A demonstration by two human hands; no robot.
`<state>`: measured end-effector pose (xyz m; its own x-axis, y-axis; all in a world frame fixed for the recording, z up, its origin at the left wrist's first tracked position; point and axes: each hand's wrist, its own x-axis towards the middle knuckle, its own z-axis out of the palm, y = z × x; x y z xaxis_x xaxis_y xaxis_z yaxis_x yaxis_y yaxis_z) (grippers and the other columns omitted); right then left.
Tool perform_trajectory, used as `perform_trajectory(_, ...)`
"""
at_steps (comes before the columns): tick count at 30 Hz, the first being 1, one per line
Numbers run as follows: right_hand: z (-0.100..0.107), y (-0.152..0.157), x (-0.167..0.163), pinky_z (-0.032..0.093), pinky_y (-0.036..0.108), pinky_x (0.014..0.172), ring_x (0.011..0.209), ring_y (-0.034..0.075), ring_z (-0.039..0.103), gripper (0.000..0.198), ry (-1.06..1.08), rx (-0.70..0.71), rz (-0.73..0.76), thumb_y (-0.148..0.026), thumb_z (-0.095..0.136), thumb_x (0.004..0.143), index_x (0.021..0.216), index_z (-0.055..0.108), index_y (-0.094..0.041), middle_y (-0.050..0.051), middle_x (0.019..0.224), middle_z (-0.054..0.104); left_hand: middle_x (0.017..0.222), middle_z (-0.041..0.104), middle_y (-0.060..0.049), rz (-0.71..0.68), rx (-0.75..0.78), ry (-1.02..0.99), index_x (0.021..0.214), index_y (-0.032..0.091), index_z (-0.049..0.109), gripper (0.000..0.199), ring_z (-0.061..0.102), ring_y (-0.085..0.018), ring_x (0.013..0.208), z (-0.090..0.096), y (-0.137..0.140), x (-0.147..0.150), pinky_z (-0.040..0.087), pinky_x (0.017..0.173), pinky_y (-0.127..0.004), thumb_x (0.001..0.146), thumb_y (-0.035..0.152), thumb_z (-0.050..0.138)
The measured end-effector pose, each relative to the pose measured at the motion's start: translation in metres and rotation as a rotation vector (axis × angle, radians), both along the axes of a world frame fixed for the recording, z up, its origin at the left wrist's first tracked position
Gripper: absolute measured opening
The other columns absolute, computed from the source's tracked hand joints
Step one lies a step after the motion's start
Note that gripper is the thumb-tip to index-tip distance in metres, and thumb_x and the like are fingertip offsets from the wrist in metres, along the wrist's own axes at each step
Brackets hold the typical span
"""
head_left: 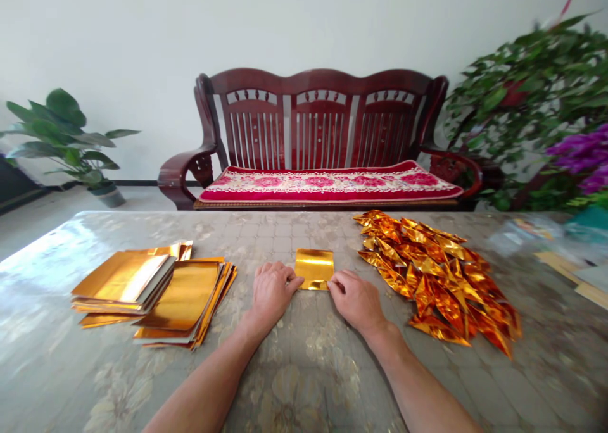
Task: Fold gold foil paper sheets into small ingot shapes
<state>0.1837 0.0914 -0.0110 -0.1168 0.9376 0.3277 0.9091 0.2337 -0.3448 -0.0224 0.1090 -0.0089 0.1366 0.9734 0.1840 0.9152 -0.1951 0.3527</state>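
A small sheet of gold foil paper (315, 266) lies on the table in front of me, its near edge curled or folded up. My left hand (275, 287) pinches the near left corner between thumb and fingers. At the near right corner, my right hand (355, 299) grips the same sheet in a closed pinch. To the left rest two stacks of flat gold foil paper, a farther-left stack (118, 278) and a nearer one (183, 294) overlapping it. On the right spreads a pile of folded, pointed gold foil pieces (432, 268).
The table (294, 376) has a patterned, glossy cover. Clear plastic packaging (525, 233) and tan strips (560, 268) lie at the right edge. Behind the table stands a dark wooden bench (320, 129) with a red floral cushion (327, 183). Potted plants (71, 138) flank it.
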Motion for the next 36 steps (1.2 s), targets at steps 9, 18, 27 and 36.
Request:
perform_trajectory(9, 0.0032, -0.0002, -0.0022, 0.030, 0.027, 0.061, 0.074, 0.014, 0.063, 0.017, 0.018, -0.092, -0.036, -0.026, 0.055, 0.091, 0.077, 0.065, -0.024, -0.002, 0.082, 0.072, 0.086, 0.068, -0.001, 0.031, -0.009, -0.052, 0.073, 0.024, 0.072, 0.026, 0.058, -0.020, 0.088, -0.0015, -0.0007, -0.0021, 0.035, 0.081, -0.032, 0.087, 0.044, 0.063)
perform_trajectory(18, 0.0049, -0.0014, -0.0055, 0.024, 0.028, 0.059, 0.075, 0.013, 0.059, 0.022, -0.073, -0.140, -0.043, -0.029, 0.048, 0.095, 0.078, 0.061, -0.023, -0.001, 0.085, 0.067, 0.087, 0.068, -0.001, 0.048, -0.039, -0.058, 0.074, 0.024, 0.072, 0.024, 0.059, -0.020, 0.089, 0.0009, -0.0016, -0.0026, 0.035, 0.082, -0.032, 0.087, 0.042, 0.063)
perform_trajectory(27, 0.0028, -0.0018, -0.0047, 0.026, 0.027, 0.060, 0.071, 0.012, 0.057, 0.019, -0.031, -0.097, -0.080, -0.027, 0.055, 0.091, 0.075, 0.062, -0.022, -0.002, 0.083, 0.067, 0.086, 0.068, -0.002, 0.041, -0.013, -0.007, 0.069, 0.023, 0.071, 0.029, 0.057, -0.021, 0.088, 0.0009, -0.0029, -0.0008, 0.035, 0.082, -0.034, 0.086, 0.045, 0.063)
perform_trajectory(36, 0.0002, -0.0016, -0.0001, 0.028, 0.026, 0.061, 0.073, 0.012, 0.056, 0.016, -0.021, -0.009, -0.061, -0.022, 0.057, 0.086, 0.070, 0.060, -0.021, -0.002, 0.079, 0.064, 0.087, 0.066, -0.003, 0.031, -0.002, 0.026, 0.070, 0.023, 0.071, 0.028, 0.056, -0.022, 0.092, 0.0006, -0.0047, 0.0002, 0.034, 0.084, -0.035, 0.085, 0.046, 0.065)
